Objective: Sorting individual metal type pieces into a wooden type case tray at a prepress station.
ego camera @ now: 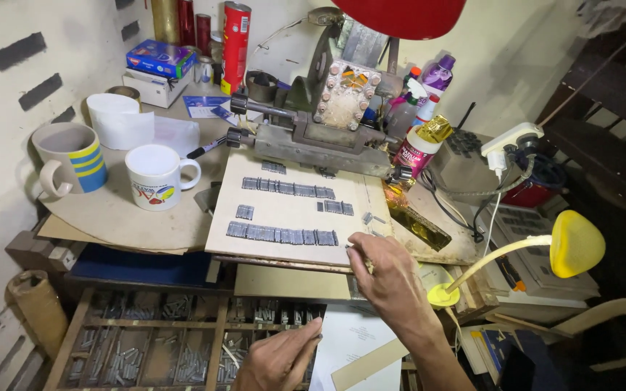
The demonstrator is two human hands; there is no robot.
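Nearest, the left hand (278,360) pinches a thin metal sliver over the compartmented type tray (146,340), while the right hand (385,274) presses fingertips on the board (284,210) by the lowest row of metal type (282,234), apparently mid-setting; adding another piece would demand careful alignment.
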